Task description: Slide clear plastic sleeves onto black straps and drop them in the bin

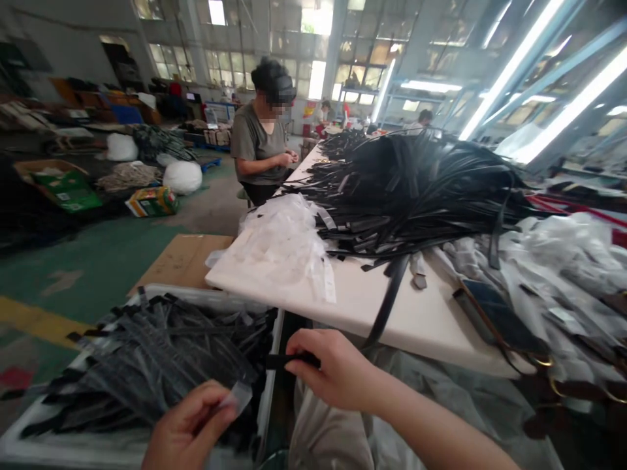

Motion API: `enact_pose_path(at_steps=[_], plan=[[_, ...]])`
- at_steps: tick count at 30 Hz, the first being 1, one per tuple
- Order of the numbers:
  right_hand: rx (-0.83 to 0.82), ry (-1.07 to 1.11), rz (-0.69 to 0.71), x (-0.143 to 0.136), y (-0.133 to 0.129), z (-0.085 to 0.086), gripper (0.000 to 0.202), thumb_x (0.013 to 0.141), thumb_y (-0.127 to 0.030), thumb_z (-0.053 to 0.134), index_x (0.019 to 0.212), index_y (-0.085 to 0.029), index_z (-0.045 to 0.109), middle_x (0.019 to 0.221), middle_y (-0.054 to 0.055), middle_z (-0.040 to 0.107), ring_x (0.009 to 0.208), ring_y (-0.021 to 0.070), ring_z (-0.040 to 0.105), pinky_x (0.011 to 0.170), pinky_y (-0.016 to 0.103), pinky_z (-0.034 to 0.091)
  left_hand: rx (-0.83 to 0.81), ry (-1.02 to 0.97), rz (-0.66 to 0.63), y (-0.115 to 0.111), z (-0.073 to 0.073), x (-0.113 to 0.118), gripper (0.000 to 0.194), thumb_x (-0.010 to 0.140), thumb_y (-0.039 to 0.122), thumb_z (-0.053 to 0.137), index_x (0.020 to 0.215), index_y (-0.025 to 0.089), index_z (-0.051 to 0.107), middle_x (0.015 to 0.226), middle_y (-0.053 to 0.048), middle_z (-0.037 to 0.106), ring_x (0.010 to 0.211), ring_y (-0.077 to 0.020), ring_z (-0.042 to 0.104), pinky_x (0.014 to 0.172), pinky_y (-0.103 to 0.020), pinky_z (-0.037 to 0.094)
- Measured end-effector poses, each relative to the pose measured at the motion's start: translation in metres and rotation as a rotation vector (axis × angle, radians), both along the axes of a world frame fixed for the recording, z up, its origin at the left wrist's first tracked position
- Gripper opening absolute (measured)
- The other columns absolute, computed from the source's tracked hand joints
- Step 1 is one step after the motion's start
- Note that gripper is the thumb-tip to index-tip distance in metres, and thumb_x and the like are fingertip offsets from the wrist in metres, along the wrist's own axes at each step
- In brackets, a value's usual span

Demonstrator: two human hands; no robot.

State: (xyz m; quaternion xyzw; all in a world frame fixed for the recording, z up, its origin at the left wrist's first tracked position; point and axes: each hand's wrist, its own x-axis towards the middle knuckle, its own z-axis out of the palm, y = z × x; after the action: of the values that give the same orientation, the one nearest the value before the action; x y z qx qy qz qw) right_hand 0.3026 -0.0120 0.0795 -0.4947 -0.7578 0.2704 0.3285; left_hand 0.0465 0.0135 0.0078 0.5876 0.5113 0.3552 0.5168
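Between the thumb and fingers of my left hand [193, 424] is a clear plastic sleeve [241, 397], its end sticking out to the right. My right hand [333, 369] pinches a black strap [278, 361] near its end, which points left toward the sleeve; the two are apart. Below and behind my left hand stands a white crate [196, 290] holding many black straps in clear sleeves [171, 352]. On the table [353, 307] ahead lie a heap of clear sleeves [289, 228] and a large pile of black straps [392, 183]. One strap [389, 303] hangs over the table's front edge.
A phone [504, 316] lies at the table's right, beside pale plastic-wrapped items [573, 261]. A cardboard box [181, 261] stands behind the crate. Across the table's left side, a co-worker [262, 137] sits with both hands together. Bags and boxes lie on the floor beyond.
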Motion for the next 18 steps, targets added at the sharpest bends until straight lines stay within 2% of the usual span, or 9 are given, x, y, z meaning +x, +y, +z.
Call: enact_pose_path(at_steps=[2, 5, 10, 13, 15, 18], plan=[[-0.074, 0.076, -0.004, -0.010, 0.002, 0.004, 0.002, 0.086, -0.021, 0.060, 0.086, -0.019, 0.060, 0.074, 0.000, 0.061, 0.066, 0.0144, 0.054, 0.061, 0.024, 0.038, 0.027, -0.006, 0.035, -0.008, 0.009, -0.004, 0.040, 0.065, 0.059, 0.079, 0.066, 0.021, 0.069, 0.067, 0.001, 0.062, 0.065, -0.0157, 0.059, 0.062, -0.020, 0.049], [-0.142, 0.109, 0.066, -0.020, 0.006, 0.009, 0.003, 0.085, -0.021, 0.061, 0.084, -0.019, 0.060, 0.071, -0.001, 0.058, 0.064, 0.0136, 0.053, 0.060, 0.023, 0.037, 0.049, -0.012, 0.039, -0.018, 0.013, -0.010, 0.033, 0.070, 0.053, 0.077, 0.066, 0.021, 0.069, 0.067, 0.002, 0.059, 0.062, -0.0135, 0.056, 0.060, -0.019, 0.045], [-0.188, 0.005, 0.163, -0.033, 0.004, 0.011, 0.004, 0.084, -0.021, 0.062, 0.087, -0.018, 0.063, 0.075, 0.000, 0.062, 0.068, 0.0144, 0.057, 0.062, 0.023, 0.039, 0.095, 0.040, -0.096, -0.021, 0.011, -0.021, 0.020, 0.077, 0.039, 0.073, 0.070, 0.021, 0.069, 0.068, 0.002, 0.059, 0.062, -0.0135, 0.055, 0.058, -0.020, 0.044], [-0.226, -0.128, 0.246, -0.037, 0.003, 0.010, 0.006, 0.084, -0.021, 0.066, 0.090, -0.020, 0.065, 0.077, 0.000, 0.066, 0.068, 0.0138, 0.059, 0.061, 0.022, 0.039, 0.120, 0.086, -0.135, -0.021, 0.014, -0.017, 0.018, 0.080, 0.038, 0.071, 0.071, 0.022, 0.069, 0.069, 0.002, 0.060, 0.063, -0.0146, 0.057, 0.059, -0.021, 0.044], [-0.265, -0.229, 0.317, -0.039, 0.004, 0.008, 0.008, 0.084, -0.024, 0.068, 0.091, -0.020, 0.067, 0.078, 0.000, 0.068, 0.069, 0.0145, 0.061, 0.060, 0.022, 0.038, 0.126, 0.124, -0.214, -0.022, 0.015, -0.010, 0.017, 0.082, 0.038, 0.069, 0.075, 0.023, 0.071, 0.072, 0.000, 0.063, 0.067, -0.0160, 0.060, 0.062, -0.022, 0.045], [-0.367, -0.335, 0.386, -0.037, 0.006, 0.003, 0.027, 0.080, -0.037, 0.076, 0.100, -0.020, 0.067, 0.081, 0.002, 0.071, 0.070, 0.0173, 0.064, 0.054, 0.022, 0.036, 0.124, 0.213, -0.358, -0.023, 0.013, -0.001, 0.014, 0.084, 0.033, 0.064, 0.077, 0.023, 0.071, 0.076, 0.000, 0.067, 0.073, -0.0178, 0.064, 0.067, -0.024, 0.046]])
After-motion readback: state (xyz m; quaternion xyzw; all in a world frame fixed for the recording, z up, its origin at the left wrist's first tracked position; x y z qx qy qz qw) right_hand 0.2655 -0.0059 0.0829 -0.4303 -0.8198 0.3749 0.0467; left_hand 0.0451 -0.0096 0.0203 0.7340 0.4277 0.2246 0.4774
